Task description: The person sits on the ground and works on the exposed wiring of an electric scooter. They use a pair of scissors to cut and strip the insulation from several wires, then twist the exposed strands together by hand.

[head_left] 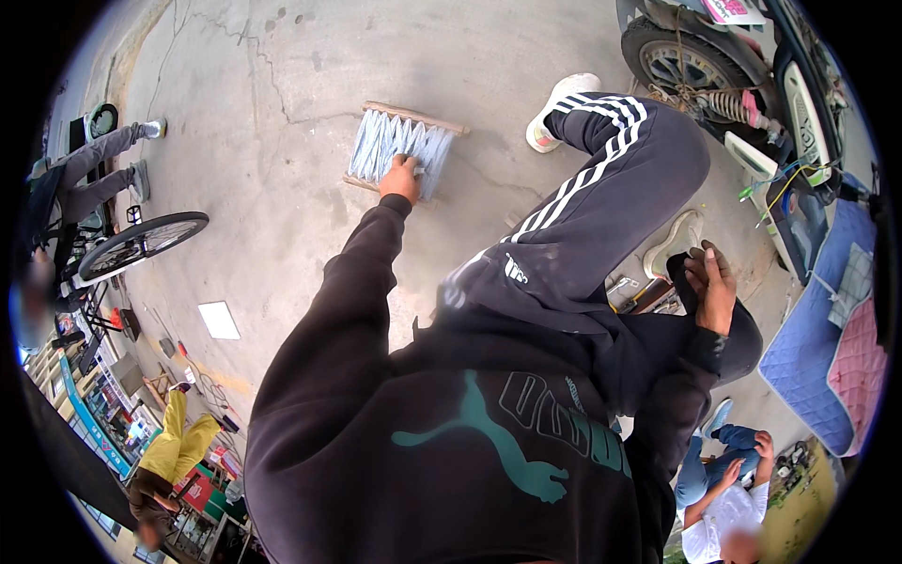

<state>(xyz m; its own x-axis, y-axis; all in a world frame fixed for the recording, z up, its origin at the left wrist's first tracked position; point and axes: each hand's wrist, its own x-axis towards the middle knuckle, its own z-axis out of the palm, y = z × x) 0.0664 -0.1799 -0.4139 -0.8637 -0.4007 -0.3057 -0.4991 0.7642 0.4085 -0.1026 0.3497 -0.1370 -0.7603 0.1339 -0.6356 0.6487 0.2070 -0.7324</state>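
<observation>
A small wooden-framed stool with pale woven cord across it lies on the concrete ahead. My left hand reaches onto the cords, its fingers closed on them at the near middle. My right hand is by my right leg, fingers curled beside dark cloth; whether anything is in them I cannot make out. Some metal tools show partly under my leg.
A vehicle wheel with exposed spring and wires stands upper right, quilted pads below it. At left are a person in gray trousers, a bicycle wheel, a white sheet and a person in yellow trousers. Another person sits lower right.
</observation>
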